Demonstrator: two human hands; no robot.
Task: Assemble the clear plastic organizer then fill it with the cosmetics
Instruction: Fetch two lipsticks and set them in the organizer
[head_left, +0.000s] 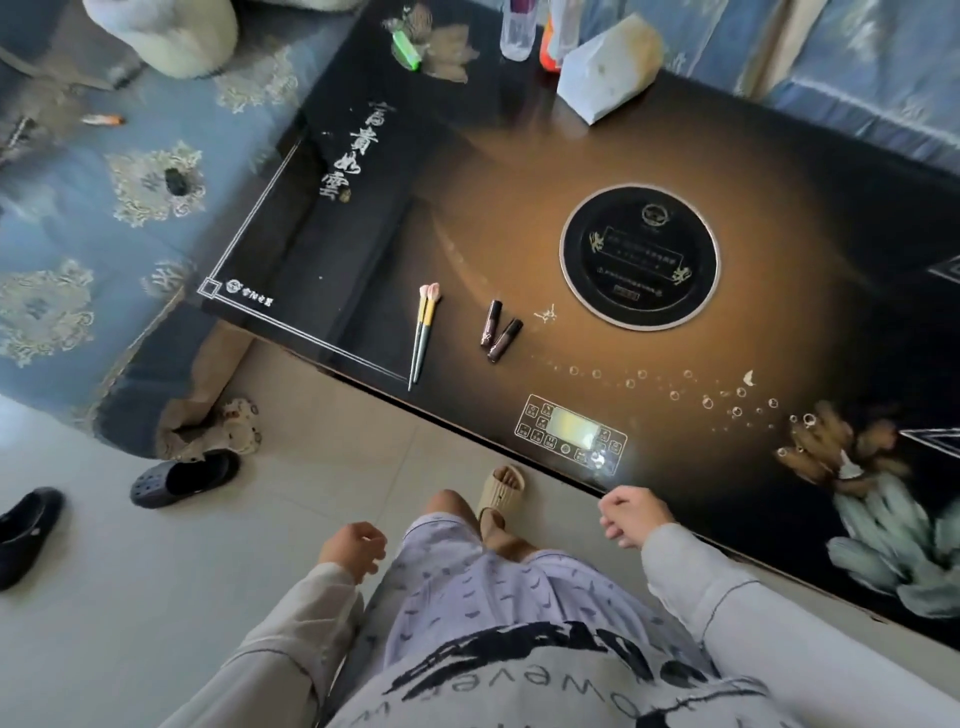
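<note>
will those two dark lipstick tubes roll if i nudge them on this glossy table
Probably, sideways: the lipstick tubes look like slim cylinders lying on their sides. The table looks glossy and hard, so they may also slide. Small and rigid-looking, they are likely light.

Pale grey long sleeves (727, 613) with thin dark seams reach the left hand (353, 548) and right hand (631, 514). A pale top (545, 675) bears bold black lettering; lilac shorts (457, 571) carry small dark dashes; one foot wears a beige ribbed slide (501, 483).
</note>
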